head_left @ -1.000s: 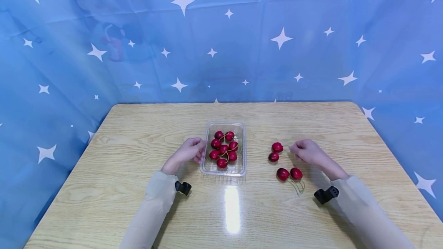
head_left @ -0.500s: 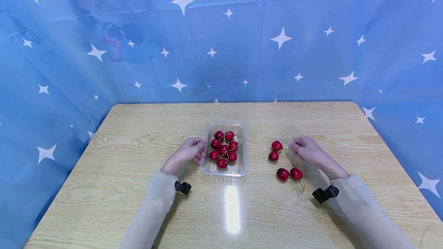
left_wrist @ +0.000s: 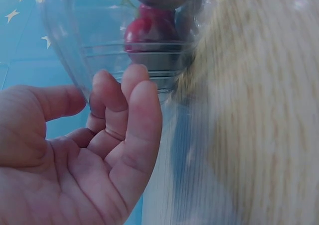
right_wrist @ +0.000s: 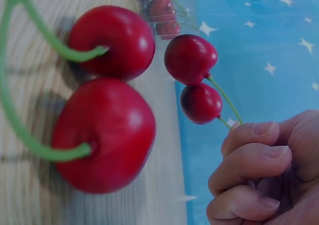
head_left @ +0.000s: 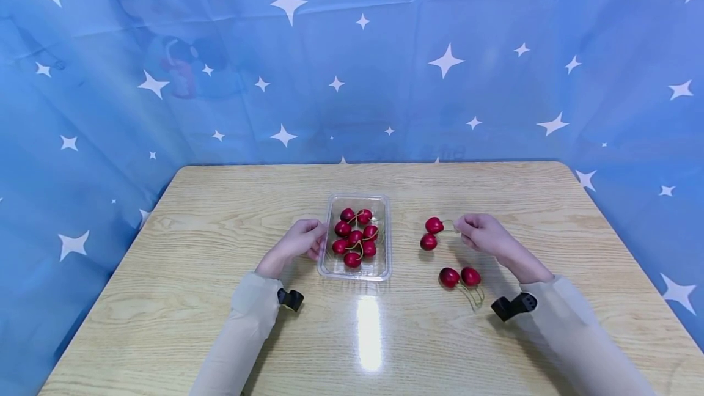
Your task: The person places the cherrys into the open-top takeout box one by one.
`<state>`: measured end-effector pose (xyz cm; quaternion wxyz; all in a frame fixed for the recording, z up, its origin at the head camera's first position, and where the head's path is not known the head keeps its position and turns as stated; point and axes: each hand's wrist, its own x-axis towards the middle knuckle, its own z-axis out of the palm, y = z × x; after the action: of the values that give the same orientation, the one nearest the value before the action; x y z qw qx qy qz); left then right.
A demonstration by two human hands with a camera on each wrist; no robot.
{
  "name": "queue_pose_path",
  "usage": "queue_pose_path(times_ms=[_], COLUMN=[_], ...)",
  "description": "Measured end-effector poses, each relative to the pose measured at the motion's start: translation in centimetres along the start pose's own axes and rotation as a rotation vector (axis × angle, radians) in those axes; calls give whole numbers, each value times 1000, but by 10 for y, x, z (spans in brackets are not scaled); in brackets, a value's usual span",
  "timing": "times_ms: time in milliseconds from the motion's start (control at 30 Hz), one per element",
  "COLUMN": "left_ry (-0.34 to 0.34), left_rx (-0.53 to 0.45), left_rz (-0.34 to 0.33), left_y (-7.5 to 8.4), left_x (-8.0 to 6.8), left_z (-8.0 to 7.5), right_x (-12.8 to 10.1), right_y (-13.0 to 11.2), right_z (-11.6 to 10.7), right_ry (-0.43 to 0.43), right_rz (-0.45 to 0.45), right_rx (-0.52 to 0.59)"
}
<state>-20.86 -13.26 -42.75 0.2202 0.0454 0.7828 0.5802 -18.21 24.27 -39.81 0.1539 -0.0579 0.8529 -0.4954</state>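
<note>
A clear plastic tray (head_left: pixel 385 203) in the middle of the wooden table (head_left: pixel 220 212) holds several red cherries (head_left: pixel 354 237). My left hand (head_left: pixel 302 242) rests against the tray's left wall (left_wrist: pixel 99 51), fingers loosely bent and touching it. My right hand (head_left: pixel 484 234) pinches the green stems of a pair of cherries (head_left: pixel 431 232), lifted just above the table; the pair (right_wrist: pixel 194 78) hangs from my fingertips (right_wrist: pixel 249 135). A second pair of cherries (head_left: pixel 459 276) lies on the table near my right wrist, large in the right wrist view (right_wrist: pixel 107 95).
A blue cloth with white stars (head_left: pixel 352 60) walls in the table at the back and sides. Bare wood lies left of the tray and toward the front edge, with a glare spot (head_left: pixel 370 329) in the middle.
My right hand has lifted the pinched pair of cherries off the table and carried it slightly left and away. My left hand and the tray have not moved.
</note>
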Motion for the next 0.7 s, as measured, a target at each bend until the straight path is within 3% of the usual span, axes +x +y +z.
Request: queue_pose_path(times_ms=[700], left_ry=[-6], left_rx=[0], left_rz=[-2], left_y=[-2], left_x=[1], left_z=[0], right_x=[4], right_y=[-15], right_z=[7], right_ry=[-5], right_rz=[-34], right_rx=[26])
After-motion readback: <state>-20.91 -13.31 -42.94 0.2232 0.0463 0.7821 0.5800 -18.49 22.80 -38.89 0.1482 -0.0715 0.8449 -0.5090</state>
